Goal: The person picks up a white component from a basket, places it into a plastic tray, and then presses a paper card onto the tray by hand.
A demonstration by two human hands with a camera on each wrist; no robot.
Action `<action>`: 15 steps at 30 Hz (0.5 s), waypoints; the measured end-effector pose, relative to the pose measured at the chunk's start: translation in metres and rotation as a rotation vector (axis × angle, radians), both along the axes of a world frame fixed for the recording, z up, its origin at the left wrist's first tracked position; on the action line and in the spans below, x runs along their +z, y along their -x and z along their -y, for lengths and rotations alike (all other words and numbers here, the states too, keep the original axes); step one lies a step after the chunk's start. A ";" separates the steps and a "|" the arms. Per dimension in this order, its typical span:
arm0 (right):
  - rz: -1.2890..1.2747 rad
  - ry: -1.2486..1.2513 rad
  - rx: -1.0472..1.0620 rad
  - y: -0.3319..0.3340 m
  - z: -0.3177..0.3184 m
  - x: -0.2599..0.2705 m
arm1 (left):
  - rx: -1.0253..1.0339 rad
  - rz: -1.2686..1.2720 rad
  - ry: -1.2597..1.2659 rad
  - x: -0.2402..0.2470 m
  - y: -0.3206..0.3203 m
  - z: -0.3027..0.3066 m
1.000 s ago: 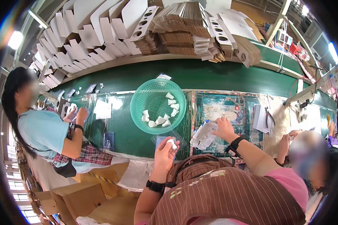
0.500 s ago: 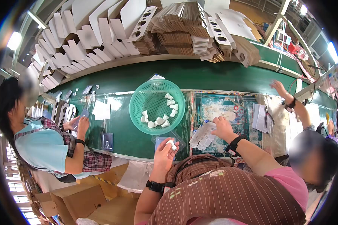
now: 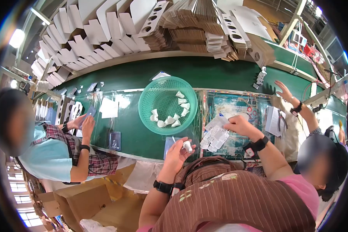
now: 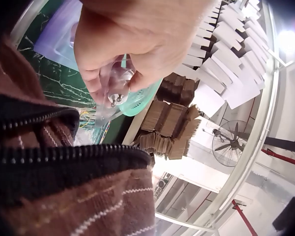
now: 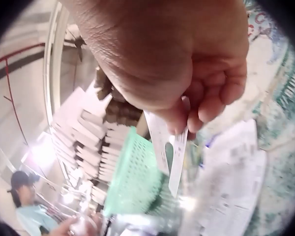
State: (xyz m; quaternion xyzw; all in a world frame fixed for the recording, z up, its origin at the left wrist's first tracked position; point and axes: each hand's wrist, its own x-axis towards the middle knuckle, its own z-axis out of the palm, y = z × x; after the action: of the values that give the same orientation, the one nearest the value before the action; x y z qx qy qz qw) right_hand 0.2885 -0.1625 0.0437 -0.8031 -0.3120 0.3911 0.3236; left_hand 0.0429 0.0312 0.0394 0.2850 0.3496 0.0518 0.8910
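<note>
My left hand (image 3: pixel 175 157) holds a small white bulb (image 3: pixel 187 146) in front of the green basket. In the left wrist view the two metal pins of the bulb (image 4: pixel 118 99) show between finger and thumb, with clear plastic packaging (image 4: pixel 106 83) around it. Thumb and fingers of my right hand (image 3: pixel 241 127) pinch a folded printed paper slip (image 5: pixel 173 147), just above a spread pile of similar slips (image 3: pixel 214 139). The mint-green basket (image 3: pixel 147 96) stands ahead, with several white bulbs (image 3: pixel 170 120) along its bottom.
Flat white and brown cardboard inserts (image 3: pixel 189 23) are stacked on the shelf behind the green belt (image 3: pixel 123 71). Pliers (image 3: pixel 284 123) lie on papers at the right. A small row of white pieces (image 3: pixel 260 79) sits on the belt. One person (image 3: pixel 46 147) works at each side.
My right hand has lifted a little from the pile with a slip. My left hand has turned, showing more of the bulb. White pieces have appeared on the belt near the right neighbour's outstretched hand.
</note>
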 end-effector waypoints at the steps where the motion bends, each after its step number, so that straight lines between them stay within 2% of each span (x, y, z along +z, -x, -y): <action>1: -0.005 0.002 -0.004 -0.001 -0.005 0.016 | -0.068 0.008 0.036 0.000 -0.006 -0.001; 3: 0.045 -0.140 0.174 0.005 -0.022 0.042 | -0.132 0.013 0.072 0.013 -0.018 0.002; 4: 0.045 -0.144 0.169 0.009 -0.030 0.048 | -0.189 0.023 0.107 0.017 -0.022 0.003; 6: 0.204 -0.143 0.371 0.015 -0.045 0.055 | -0.259 0.024 0.087 0.017 -0.028 0.004; 8: 0.305 -0.100 0.404 0.024 -0.054 0.052 | -0.322 0.026 0.067 0.016 -0.033 0.008; 10: 0.342 0.023 0.465 0.030 -0.063 0.052 | -0.405 -0.123 -0.190 0.016 -0.036 0.011; 11: 0.364 0.056 0.488 0.031 -0.064 0.052 | -0.398 -0.125 -0.191 0.016 -0.036 0.013; 12: 0.360 0.055 0.495 0.032 -0.065 0.056 | -0.371 -0.124 -0.178 0.017 -0.035 0.014; 14: 0.386 0.046 0.282 0.034 -0.065 0.063 | -0.341 -0.126 -0.166 0.017 -0.034 0.012; 15: 0.384 0.045 0.286 0.034 -0.064 0.060 | -0.331 -0.111 -0.148 0.015 -0.035 0.011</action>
State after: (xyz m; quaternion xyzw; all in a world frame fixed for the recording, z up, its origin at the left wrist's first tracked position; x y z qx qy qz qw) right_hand 0.2547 -0.0989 0.1037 -0.8174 -0.4695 0.2799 0.1817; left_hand 0.0780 0.0204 0.0544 0.4060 0.3418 -0.0855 0.8432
